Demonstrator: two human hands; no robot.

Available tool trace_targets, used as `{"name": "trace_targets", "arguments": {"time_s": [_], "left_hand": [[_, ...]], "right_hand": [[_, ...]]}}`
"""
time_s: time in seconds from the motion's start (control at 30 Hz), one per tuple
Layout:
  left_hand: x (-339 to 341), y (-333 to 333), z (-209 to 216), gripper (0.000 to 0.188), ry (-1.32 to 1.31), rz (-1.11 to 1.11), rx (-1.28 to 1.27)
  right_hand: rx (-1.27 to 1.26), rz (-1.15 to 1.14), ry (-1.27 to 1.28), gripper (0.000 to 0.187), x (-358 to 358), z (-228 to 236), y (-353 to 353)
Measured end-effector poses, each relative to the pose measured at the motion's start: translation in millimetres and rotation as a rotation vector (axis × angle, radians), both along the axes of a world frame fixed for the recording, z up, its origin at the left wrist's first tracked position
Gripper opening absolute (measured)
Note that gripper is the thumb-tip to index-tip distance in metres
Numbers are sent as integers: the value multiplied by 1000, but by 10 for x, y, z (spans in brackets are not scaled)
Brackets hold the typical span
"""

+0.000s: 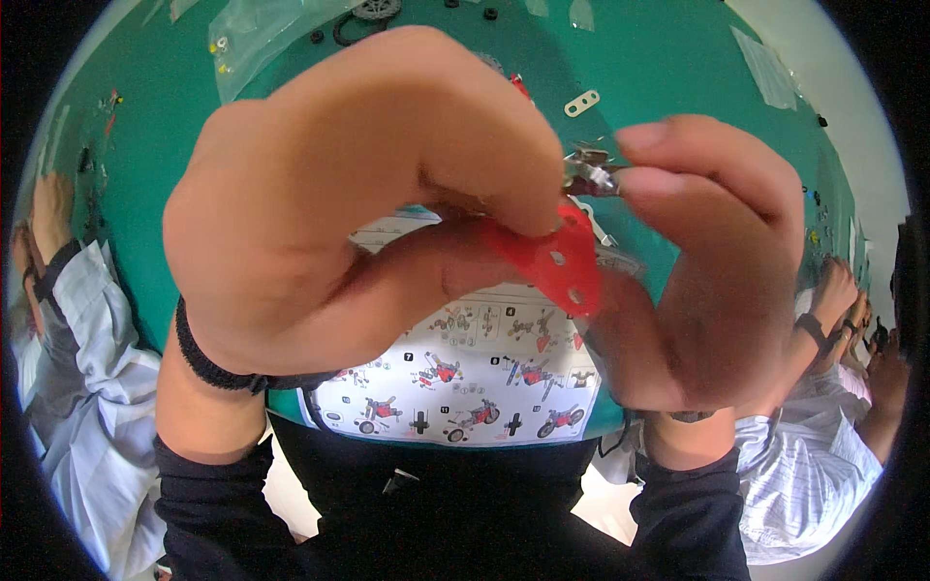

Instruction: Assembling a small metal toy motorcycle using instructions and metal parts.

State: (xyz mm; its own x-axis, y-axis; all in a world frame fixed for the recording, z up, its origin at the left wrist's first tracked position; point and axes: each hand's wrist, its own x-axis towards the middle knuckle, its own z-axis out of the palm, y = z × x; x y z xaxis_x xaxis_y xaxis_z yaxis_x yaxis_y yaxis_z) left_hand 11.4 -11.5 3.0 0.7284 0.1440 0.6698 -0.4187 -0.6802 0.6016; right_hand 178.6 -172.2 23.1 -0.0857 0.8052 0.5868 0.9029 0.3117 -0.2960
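Close in front of me, my left hand (368, 194) pinches a red perforated plate (564, 259) between thumb and fingers. My right hand (717, 261) curls in from the other side. Its fingertips are at small shiny metal pieces (591, 172) just above the red plate, near my left fingertips. More grey metal shows behind the plate, partly hidden by the hands. Whether the metal pieces are fastened to the plate I cannot tell. Below the hands lies a printed instruction sheet (455, 378) with drawings of a model motorcycle.
On the green table (668, 58) lie a pale perforated strip (582, 104), a black wheel (376, 10), a clear plastic bag (271, 44) with small yellow parts, and another clear bag (765, 68). Other people's arms rest at the left (58, 213) and right (833, 290) edges.
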Motion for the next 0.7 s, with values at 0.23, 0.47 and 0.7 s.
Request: {"name": "trace_targets", "arguments": {"time_s": [0.23, 0.47, 0.7], "left_hand": [[-171, 38, -24, 23, -10, -1, -359], [-348, 289, 64, 18, -27, 122, -215], [-489, 491, 85, 20, -30, 148, -96]], "right_hand": [[120, -43, 199, 39, 74, 5, -47], [406, -172, 542, 26, 106, -37, 35], [-145, -203, 336, 20, 22, 274, 172]]}}
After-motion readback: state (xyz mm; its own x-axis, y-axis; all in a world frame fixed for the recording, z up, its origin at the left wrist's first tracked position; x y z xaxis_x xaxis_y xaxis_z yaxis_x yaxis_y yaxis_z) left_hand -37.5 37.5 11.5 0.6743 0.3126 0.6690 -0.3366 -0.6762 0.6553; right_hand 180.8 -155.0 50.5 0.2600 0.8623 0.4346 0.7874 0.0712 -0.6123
